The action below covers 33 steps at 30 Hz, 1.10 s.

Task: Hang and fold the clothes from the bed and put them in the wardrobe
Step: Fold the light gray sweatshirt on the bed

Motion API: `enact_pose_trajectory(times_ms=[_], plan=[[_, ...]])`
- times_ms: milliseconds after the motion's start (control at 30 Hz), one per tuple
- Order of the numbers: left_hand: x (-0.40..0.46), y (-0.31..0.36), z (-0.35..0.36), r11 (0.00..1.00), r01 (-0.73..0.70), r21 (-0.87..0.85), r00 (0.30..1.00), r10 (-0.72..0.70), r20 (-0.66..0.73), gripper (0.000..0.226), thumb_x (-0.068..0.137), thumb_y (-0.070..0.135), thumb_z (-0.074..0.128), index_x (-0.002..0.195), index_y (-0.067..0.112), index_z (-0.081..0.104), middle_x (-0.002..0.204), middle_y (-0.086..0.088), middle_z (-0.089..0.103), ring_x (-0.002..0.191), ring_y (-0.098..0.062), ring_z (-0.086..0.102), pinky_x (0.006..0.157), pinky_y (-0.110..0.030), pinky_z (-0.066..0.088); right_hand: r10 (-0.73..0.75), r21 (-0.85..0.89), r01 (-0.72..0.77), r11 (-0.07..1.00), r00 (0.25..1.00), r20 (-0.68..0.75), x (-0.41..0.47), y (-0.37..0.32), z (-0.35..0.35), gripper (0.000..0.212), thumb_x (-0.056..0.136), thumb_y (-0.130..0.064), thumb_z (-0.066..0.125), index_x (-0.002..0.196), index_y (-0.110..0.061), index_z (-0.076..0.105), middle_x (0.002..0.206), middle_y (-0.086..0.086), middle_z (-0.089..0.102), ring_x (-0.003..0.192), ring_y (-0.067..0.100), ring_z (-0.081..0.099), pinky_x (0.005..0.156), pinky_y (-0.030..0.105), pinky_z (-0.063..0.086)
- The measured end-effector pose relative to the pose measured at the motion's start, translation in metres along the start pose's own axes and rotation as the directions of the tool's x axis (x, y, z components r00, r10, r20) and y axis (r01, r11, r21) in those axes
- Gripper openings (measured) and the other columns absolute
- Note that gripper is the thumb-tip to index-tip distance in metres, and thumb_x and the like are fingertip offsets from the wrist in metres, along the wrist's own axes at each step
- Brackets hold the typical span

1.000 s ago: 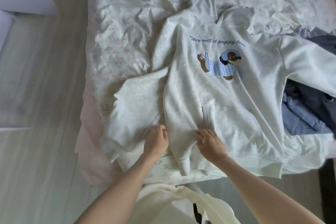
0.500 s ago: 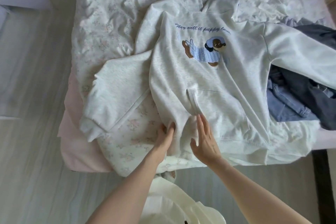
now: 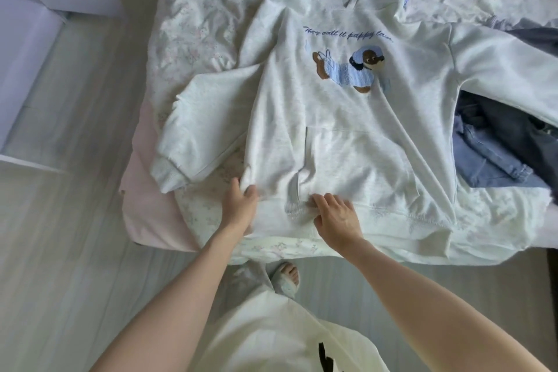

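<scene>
Bed: crumpled pale floral sheet, with a pink layer showing at its near left corner.

Hoodie: light grey, spread face-up across the bed, hood toward the far side, hem at the near edge. Script lettering across the chest above an embroidered dog in blue. Front pouch pocket below it. One sleeve lies folded beside the body on the left; the other stretches off to the right over darker clothing.

Left hand: fingers curled round the hoodie's lower left corner, pinching the fabric at the side seam.

Right hand: resting on the ribbed hem just beneath the pocket, fingertips bent into a bunched fold of cloth, gripping it.

Jeans: blue denim, heaped with darker grey garments at the right side of the bed, partly under the hoodie's sleeve.

White furniture: stands on the pale wooden floor to the left.
</scene>
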<state>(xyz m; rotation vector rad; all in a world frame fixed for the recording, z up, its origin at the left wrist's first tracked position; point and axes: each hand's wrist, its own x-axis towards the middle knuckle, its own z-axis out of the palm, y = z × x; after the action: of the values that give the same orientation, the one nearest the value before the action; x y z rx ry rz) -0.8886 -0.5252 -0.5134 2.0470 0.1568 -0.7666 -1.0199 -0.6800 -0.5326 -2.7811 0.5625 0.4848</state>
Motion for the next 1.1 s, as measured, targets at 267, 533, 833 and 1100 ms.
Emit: enact_pose_trajectory(times_ms=[267, 533, 833, 1100], plan=[[-0.015, -0.037, -0.022, 0.905, 0.060, 0.420, 0.997, -0.073, 0.013, 0.042, 0.090, 0.016, 0.049, 0.128, 0.010, 0.035, 0.125, -0.010, 0.045, 0.107, -0.031, 0.051, 0.079, -0.035, 0.041, -0.065, 0.188, -0.036, 0.981, 0.864, 0.500, -0.034, 0.000, 0.012, 0.050, 0.094, -0.013, 0.041, 0.143, -0.019, 0.033, 0.139, 0.004, 0.034, 0.132, 0.023, 0.031, 0.105, 0.036, 0.034], [0.032, -0.006, -0.046, 0.847, 0.015, 0.532, 0.918, 0.199, -0.342, 0.059, 0.084, 0.020, 0.060, 0.137, 0.014, 0.034, 0.147, -0.015, 0.022, 0.133, -0.033, 0.020, 0.104, -0.048, 0.019, -0.005, 0.309, -0.065, 0.949, 0.975, 0.221, 0.024, -0.035, -0.018, 0.039, 0.095, -0.018, 0.040, 0.134, -0.019, 0.046, 0.135, 0.004, 0.046, 0.123, 0.021, 0.046, 0.096, 0.034, 0.040], [0.146, 0.029, -0.108, 0.820, 0.203, 0.535, 0.969, -0.091, -0.228, 0.083, 0.082, 0.044, 0.062, 0.145, 0.013, 0.018, 0.144, -0.017, 0.037, 0.137, -0.034, 0.026, 0.111, -0.053, 0.009, -0.014, 0.478, -0.008, 0.879, 0.999, 0.044, 0.142, -0.107, -0.069, 0.040, 0.092, -0.010, 0.041, 0.132, -0.013, 0.048, 0.126, 0.007, 0.051, 0.117, 0.021, 0.051, 0.091, 0.030, 0.044], [0.173, 0.054, -0.221, 0.891, 0.275, 0.360, 0.844, -0.045, -0.534, 0.032, 0.094, 0.022, 0.051, 0.114, -0.002, 0.051, 0.117, -0.028, 0.056, 0.108, -0.044, 0.053, 0.080, -0.046, 0.041, 0.070, 0.696, -0.184, 0.694, 0.979, 0.189, 0.209, -0.190, -0.109, 0.040, 0.093, -0.010, 0.040, 0.133, -0.015, 0.047, 0.123, 0.008, 0.057, 0.106, 0.021, 0.058, 0.084, 0.025, 0.040]])
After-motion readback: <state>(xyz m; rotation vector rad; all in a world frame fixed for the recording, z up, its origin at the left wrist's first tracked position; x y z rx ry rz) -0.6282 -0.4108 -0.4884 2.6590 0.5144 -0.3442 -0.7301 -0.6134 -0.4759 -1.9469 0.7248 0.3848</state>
